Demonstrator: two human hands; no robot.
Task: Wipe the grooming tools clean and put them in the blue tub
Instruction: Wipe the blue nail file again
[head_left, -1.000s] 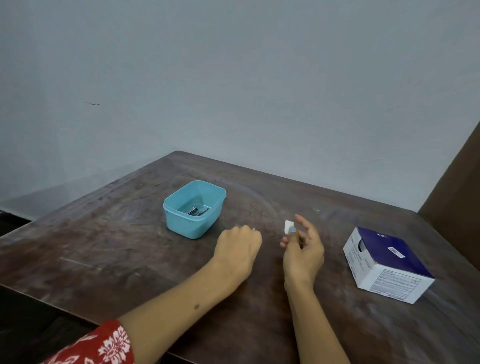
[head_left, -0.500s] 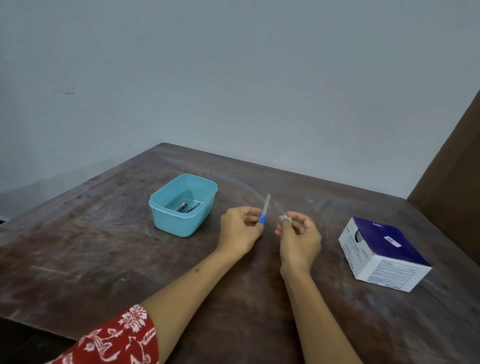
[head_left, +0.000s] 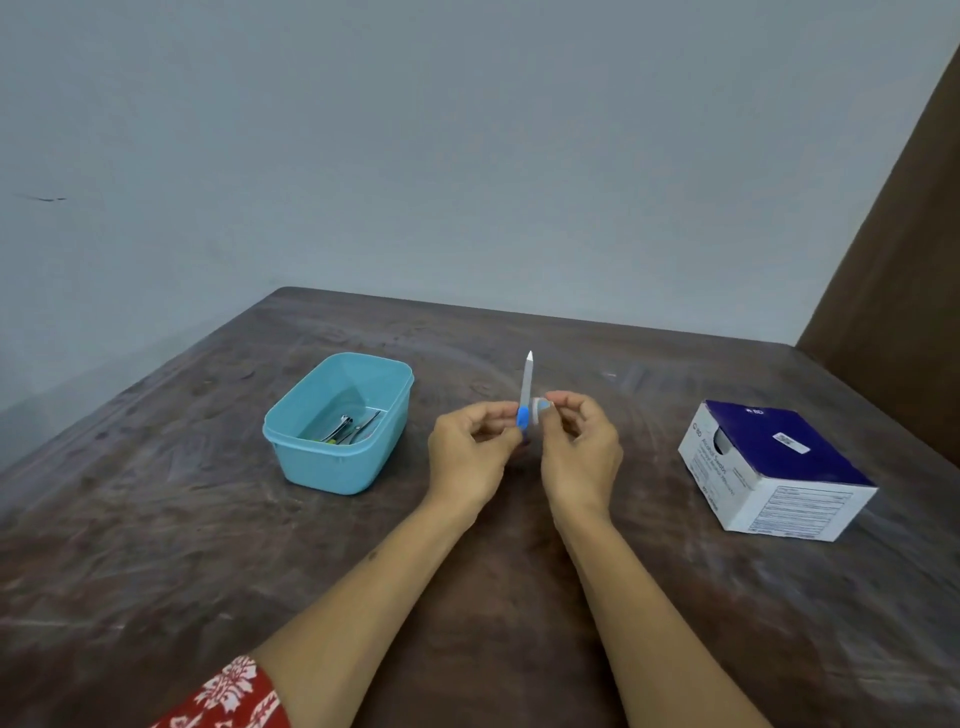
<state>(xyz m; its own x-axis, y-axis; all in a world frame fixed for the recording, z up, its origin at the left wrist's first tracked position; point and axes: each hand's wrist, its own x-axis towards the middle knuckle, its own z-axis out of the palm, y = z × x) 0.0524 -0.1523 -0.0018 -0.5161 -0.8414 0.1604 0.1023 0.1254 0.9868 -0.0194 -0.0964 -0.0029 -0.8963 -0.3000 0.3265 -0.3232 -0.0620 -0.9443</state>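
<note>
While the nail file (head_left: 526, 392) stands nearly upright above the tabletop (head_left: 156, 519), its long axis runs straight up from the left hand (head_left: 475, 447), and that is what the wiping stroke turns on. The left hand pinches the blue handle at the bottom end, thumb and fingers curled round it, so the pale blade rises free above the knuckles to a pointed tip. The right hand (head_left: 579, 447) sits just right of the file, fingers curled and pinching a small white wipe (head_left: 542, 405) that touches or nearly touches the file low down, where handle meets blade. So the right hand is the one placed to do the cleaning, and the natural stroke, as I judge it, is upward along the blade toward the tip while the left holds it steady.

The file looks slim, flat and rigid, with a grey-white blade and a short bright blue grip; whether it is soiled is too fine to tell.

The blue tub (head_left: 291, 452) stands left of the file, nearer the left hand, with a few metal tools (head_left: 349, 427) already lying in it. A white and navy box of alcohol swabs (head_left: 774, 467) lies well to the right of the file.
</note>
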